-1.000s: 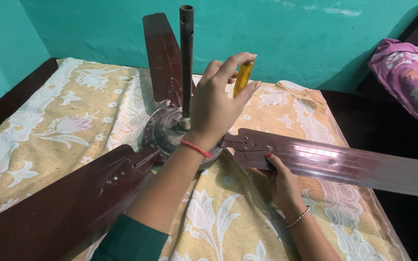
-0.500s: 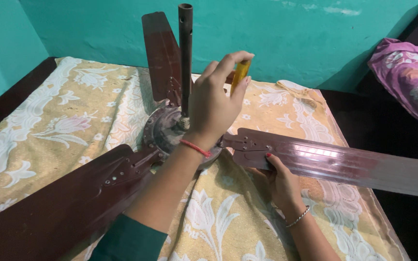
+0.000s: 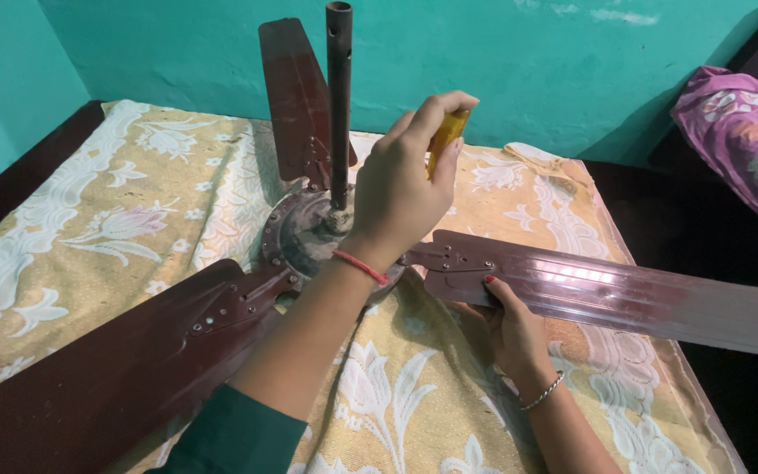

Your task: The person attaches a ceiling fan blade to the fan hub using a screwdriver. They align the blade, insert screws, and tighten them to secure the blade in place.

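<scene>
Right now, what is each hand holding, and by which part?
Left hand grips a yellow-handled tool by its handle. Right hand holds the right fan blade at its near edge, beside the bracket.

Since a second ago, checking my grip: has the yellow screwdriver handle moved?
Yes. The yellow handle in the left hand has dropped slightly and tilted, judged against the upright rod.

Single head-worn view, looking down and forward from above the person's arms. Close range: both forearms enter from the bottom edge. Camera faces the teal wall (image 3: pixel 519 79) across the cloth-covered bed (image 3: pixel 116 219). Fan's upright rod (image 3: pixel 339 105) sits near frame centre. No second view to compare.
</scene>
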